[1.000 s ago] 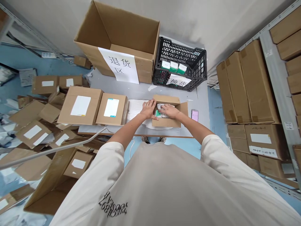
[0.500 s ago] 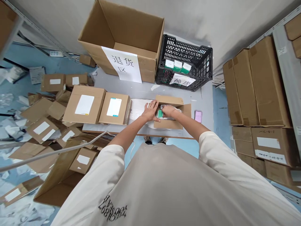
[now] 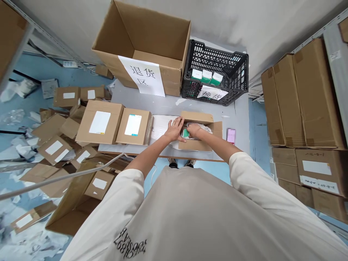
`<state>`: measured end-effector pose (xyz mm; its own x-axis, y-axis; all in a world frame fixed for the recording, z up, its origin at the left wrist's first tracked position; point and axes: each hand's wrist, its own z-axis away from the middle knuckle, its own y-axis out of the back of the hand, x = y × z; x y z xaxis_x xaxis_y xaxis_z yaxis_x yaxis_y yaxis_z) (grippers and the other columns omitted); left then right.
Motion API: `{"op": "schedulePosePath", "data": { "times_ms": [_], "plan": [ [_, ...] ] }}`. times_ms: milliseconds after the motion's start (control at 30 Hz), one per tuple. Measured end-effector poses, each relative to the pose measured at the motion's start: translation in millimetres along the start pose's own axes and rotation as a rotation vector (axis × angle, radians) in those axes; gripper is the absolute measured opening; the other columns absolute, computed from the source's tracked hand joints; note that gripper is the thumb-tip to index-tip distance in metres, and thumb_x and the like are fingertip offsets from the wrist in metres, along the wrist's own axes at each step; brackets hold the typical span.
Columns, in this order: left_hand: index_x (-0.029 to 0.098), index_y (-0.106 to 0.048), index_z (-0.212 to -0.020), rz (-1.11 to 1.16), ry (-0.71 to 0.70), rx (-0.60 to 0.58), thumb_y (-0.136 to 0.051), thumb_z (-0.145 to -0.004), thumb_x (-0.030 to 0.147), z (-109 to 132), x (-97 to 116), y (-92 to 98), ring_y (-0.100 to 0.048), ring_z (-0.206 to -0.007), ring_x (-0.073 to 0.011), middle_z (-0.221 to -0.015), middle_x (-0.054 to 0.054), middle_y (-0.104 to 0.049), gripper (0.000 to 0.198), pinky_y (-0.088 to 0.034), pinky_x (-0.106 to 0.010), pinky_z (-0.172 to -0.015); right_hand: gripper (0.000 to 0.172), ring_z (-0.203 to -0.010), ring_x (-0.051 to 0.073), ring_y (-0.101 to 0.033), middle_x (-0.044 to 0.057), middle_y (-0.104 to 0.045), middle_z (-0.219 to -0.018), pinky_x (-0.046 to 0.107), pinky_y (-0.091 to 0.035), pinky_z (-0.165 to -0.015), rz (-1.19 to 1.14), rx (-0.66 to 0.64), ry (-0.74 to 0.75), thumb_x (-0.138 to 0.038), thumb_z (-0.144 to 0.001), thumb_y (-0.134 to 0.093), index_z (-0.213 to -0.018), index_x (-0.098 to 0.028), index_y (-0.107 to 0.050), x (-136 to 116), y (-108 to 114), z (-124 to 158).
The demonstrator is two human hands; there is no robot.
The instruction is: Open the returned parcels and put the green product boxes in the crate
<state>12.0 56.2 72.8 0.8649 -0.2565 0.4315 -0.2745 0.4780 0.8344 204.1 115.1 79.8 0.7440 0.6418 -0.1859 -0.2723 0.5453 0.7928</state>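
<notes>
An open cardboard box (image 3: pixel 197 145) stands on the table in front of me, its flaps folded outward. Inside it lie a small green box (image 3: pixel 186 133) and some clear plastic wrapping (image 3: pixel 206 128). My left hand (image 3: pixel 175 129) rests with spread fingers on the box's left end, thumb toward the near side. Down inside the box, my right hand (image 3: pixel 194 130) has its fingers curled beside the green box and against the wrapping. Its fingertips are hidden, so what they grip cannot be made out.
Two closed cartons (image 3: pixel 99 122) stand to the left. Behind are a large open carton (image 3: pixel 168 78) with a paper sign and a black crate (image 3: pixel 233 85) holding several green-and-white boxes. A pink phone-like item (image 3: pixel 231 136) lies at right. A grey cable (image 3: pixel 81 170) crosses the left side.
The right hand has shifted slightly within the box, and more of the plastic wrapping shows beside it. My left hand stays on the box's left end. The view has shifted slightly.
</notes>
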Motion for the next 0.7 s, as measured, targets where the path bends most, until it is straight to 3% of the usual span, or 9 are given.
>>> {"op": "schedulePosePath", "data": {
  "times_ms": [100, 233, 367, 500, 700],
  "plan": [
    [0.015, 0.001, -0.192, 0.004, -0.004, 0.006, -0.098, -0.074, 0.081, 0.9, -0.4, -1.8, -0.009, -0.184, -0.0498, -0.196, -0.032, -0.008, 0.167, -0.009, -0.07, -0.145, 0.06, -0.134, 0.044, -0.078, 0.029, -0.082, -0.139, 0.047, -0.061, -0.12, 0.134, -0.092, -0.014, -0.038, -0.09, -0.093, -0.142, -0.009, -0.081, -5.3, 4.0, -4.0],
    [0.013, -0.002, -0.192, 0.007, -0.017, 0.027, -0.097, -0.074, 0.081, 0.8, -1.6, -4.7, -0.011, -0.183, -0.0496, -0.195, -0.033, -0.01, 0.166, -0.01, -0.07, -0.145, 0.068, -0.139, 0.044, -0.075, 0.032, -0.076, -0.15, 0.046, -0.06, -0.122, 0.203, -0.099, -0.017, -0.039, -0.092, -0.089, -0.149, -0.005, -0.075, -14.3, 2.5, -5.6],
    [0.012, -0.004, -0.192, -0.007, -0.017, 0.036, -0.101, -0.073, 0.076, -0.4, -2.6, -6.9, -0.012, -0.183, -0.0495, -0.195, -0.033, -0.011, 0.166, -0.01, -0.069, -0.145, 0.079, -0.141, 0.045, -0.072, 0.037, -0.063, -0.164, 0.048, -0.061, -0.119, 0.18, -0.085, -0.101, -0.046, -0.096, -0.084, -0.159, -0.002, -0.067, -17.4, -3.0, -4.1],
    [0.013, -0.003, -0.192, -0.006, -0.021, 0.04, -0.101, -0.072, 0.076, -0.5, -3.4, -7.9, -0.012, -0.183, -0.0502, -0.195, -0.033, -0.01, 0.167, -0.011, -0.07, -0.145, 0.08, -0.139, 0.044, -0.073, 0.036, -0.065, -0.16, 0.047, -0.06, -0.118, 0.121, -0.069, -0.153, -0.047, -0.097, -0.082, -0.161, -0.004, -0.063, -13.0, -5.3, -1.6],
    [0.013, -0.002, -0.192, 0.002, -0.017, 0.035, -0.099, -0.072, 0.081, 0.1, -2.6, -7.0, -0.012, -0.183, -0.0515, -0.195, -0.033, -0.01, 0.168, -0.01, -0.07, -0.145, 0.094, -0.141, 0.044, -0.071, 0.032, -0.06, -0.166, 0.055, -0.062, -0.116, 0.085, -0.095, -0.198, -0.047, -0.092, -0.091, -0.169, -0.011, -0.05, -17.9, -2.7, -2.6]
  ]
}}
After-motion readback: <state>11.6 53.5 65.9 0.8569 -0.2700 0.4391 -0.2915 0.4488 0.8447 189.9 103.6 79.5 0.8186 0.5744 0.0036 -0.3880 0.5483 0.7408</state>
